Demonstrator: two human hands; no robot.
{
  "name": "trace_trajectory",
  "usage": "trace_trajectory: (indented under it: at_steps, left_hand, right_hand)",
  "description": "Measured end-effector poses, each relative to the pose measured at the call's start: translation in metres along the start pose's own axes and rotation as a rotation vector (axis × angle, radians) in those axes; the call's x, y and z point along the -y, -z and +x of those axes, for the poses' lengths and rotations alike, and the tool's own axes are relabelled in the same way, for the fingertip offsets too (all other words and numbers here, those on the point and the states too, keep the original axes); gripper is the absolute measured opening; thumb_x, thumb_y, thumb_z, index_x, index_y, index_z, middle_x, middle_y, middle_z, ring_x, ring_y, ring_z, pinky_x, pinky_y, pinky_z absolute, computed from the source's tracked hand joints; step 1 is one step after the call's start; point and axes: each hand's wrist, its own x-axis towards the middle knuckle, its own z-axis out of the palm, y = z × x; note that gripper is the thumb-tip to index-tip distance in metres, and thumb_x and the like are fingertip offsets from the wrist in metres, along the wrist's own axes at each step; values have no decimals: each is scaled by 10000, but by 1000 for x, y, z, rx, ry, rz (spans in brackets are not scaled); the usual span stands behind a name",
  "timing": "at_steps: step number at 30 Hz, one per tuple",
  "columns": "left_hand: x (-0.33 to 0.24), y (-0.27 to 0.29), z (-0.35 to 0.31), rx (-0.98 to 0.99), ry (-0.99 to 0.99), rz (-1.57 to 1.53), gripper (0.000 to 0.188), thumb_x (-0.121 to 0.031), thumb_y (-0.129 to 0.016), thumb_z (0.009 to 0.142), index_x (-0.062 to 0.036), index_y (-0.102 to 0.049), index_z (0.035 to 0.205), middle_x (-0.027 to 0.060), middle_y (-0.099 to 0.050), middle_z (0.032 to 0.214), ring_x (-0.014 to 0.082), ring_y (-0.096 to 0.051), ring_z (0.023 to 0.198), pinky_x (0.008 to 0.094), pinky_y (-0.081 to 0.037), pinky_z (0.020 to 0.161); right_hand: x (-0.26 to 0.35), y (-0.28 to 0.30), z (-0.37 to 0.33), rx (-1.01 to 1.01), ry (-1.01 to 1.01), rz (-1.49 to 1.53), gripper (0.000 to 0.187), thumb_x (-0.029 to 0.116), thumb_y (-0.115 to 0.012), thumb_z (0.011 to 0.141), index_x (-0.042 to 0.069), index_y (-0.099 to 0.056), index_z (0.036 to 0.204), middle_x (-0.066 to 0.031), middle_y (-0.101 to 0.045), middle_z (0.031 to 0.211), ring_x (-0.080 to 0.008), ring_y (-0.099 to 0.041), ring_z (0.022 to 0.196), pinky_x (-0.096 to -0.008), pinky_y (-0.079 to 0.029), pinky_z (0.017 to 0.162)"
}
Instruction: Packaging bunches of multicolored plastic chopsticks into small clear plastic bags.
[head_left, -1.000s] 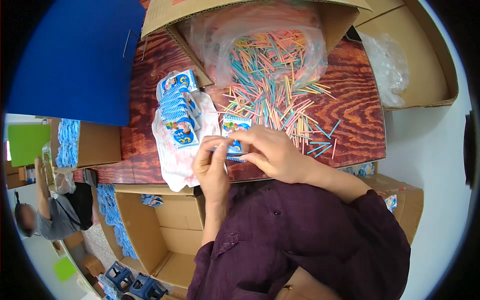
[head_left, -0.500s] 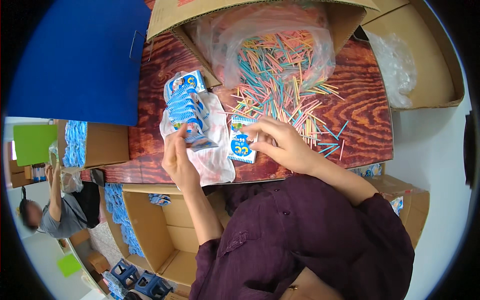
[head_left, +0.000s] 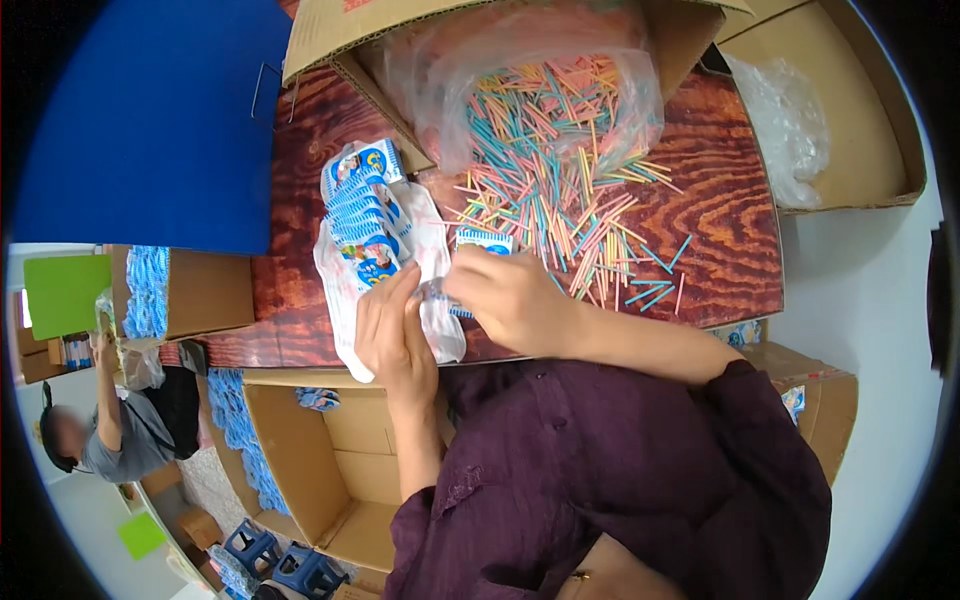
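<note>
Just over the table's near edge, my left hand [head_left: 394, 330] and my right hand [head_left: 512, 302] come close together, fingers bent. Between their fingertips is a small blue-and-white packet [head_left: 432, 291], mostly hidden; both hands seem to pinch it. Another flat printed packet [head_left: 484, 240] lies on the table, largely covered by my right hand. Beyond my left hand, an overlapping row of such packets [head_left: 360, 215] rests on a white and pink cloth [head_left: 343, 325]. Thin pink, yellow and blue sticks [head_left: 545, 185] lie spread beyond my right hand.
An open carton [head_left: 350, 90] on its side holds a clear plastic bag [head_left: 440, 110] of sticks. A blue panel [head_left: 150, 120] stands at left. Below the table is an open carton [head_left: 350, 440]; another carton [head_left: 870, 110] stands at right. Far left, a person [head_left: 130, 430] works.
My left hand has moved right and slightly down with the packet. My right hand has moved left to meet it, now covering more of the packet on the table.
</note>
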Motion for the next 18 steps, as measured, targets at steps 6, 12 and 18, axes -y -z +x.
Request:
trace_trajectory:
  at_steps: [6,12,18]
  left_hand:
    - [31,0,-10,-117,196,-79,21,46,-610,802,28,-604,793,100,-628,763,192,-590,685,283,-468,638]
    - [106,-21,-7,-105,329,34,83,-22,-571,881,32,-610,930,75,-591,816,135,-563,800,288,-454,725]
    - [49,-33,-4,-286,132,260,192,-70,-634,829,15,-573,990,136,-572,1005,267,-546,905,380,-428,793]
  right_hand:
    - [-7,-14,-3,71,-111,114,74,90,-594,840,29,-605,879,-103,-575,823,-287,-599,718,-363,-471,606]
    - [-22,-11,-29,244,-324,136,117,137,-582,855,29,-621,874,-113,-611,836,-295,-607,751,-370,-475,645]
    - [-55,31,-43,124,-563,134,111,89,-560,870,-5,-618,885,-83,-617,736,-169,-613,640,-312,-474,600]
